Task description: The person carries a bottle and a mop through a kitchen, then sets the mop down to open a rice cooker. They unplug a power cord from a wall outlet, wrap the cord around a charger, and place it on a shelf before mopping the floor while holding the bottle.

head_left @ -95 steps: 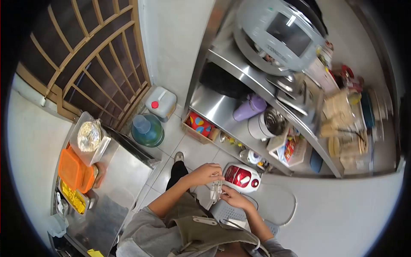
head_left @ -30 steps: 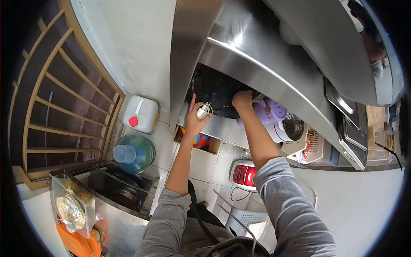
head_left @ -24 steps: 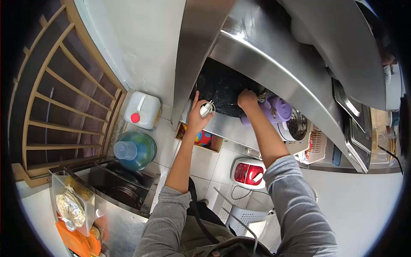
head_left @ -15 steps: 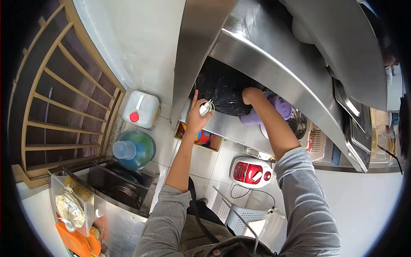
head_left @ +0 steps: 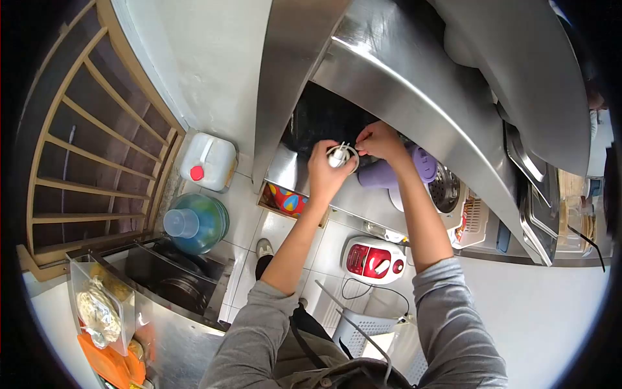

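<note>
A white plug with a coiled white cord is in my left hand, its prongs pointing away from me. Close on its right, my right hand has thumb and fingers pinched together at the edge of the coil. What sits in that pinch is too small to make out. Behind both hands a dark, shiny black surface fills the steel shelf's recess. A purple container lies just below my right wrist, partly covered by my forearm.
A perforated steel colander and a pale plastic basket stand to the right along the steel shelf. On the floor are a red-and-white appliance, a white jug and a large blue-green water bottle.
My left hand has moved right with the plug and cord. My right hand has drawn back out of the recess and come left, up to the coil. A shoe now shows below.
</note>
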{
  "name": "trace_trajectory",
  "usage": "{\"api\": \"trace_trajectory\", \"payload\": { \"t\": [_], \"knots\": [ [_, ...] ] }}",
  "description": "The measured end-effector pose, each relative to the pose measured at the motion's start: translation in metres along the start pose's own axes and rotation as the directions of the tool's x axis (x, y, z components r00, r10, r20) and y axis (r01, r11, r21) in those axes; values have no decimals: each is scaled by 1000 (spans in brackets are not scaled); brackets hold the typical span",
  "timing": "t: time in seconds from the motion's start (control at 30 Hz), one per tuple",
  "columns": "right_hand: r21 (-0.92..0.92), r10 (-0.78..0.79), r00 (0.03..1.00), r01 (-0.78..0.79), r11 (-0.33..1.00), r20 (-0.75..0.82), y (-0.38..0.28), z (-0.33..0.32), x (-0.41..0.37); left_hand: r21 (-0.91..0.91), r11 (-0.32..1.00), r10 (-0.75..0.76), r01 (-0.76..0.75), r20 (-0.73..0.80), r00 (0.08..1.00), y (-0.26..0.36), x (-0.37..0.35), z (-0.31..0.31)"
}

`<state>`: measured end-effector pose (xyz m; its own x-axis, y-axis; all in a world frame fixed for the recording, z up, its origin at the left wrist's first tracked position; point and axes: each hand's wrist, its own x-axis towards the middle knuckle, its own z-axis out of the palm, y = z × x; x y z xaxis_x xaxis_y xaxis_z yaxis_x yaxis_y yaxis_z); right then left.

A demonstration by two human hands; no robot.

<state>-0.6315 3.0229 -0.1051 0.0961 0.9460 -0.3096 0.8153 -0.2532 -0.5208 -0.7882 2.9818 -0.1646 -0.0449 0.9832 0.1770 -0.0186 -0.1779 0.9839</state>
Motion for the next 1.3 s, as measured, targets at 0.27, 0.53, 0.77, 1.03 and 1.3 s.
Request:
{"api": "trace_trajectory", "payload": {
  "t": [0.27, 0.53, 0.77, 1.03, 1.3],
  "knots": [
    [-38, -241, 961, 238, 971, -135, 21, 25, -15, -32, 993, 118, -113, 227, 967, -43, 19, 23],
    [-555, -328, 931, 190, 810, -161, 2, 38, -24, -172, 976, -106, 136, 172, 979, -46, 10, 27],
    [-768, -158, 987, 121, 629, 26, -6, 25, -11, -42, 984, -168, 172, 92, 982, -32, 12, 36],
    [-768, -205, 971, 35, 640, -126, -3, 5, -11, 66, 984, -161, 165, -69, 985, -37, 10, 35],
    [-848, -134, 982, -41, 529, -131, -53, -33, -44, 410, 909, 92, 74, -370, 924, -69, 38, -35]
  ]
}}
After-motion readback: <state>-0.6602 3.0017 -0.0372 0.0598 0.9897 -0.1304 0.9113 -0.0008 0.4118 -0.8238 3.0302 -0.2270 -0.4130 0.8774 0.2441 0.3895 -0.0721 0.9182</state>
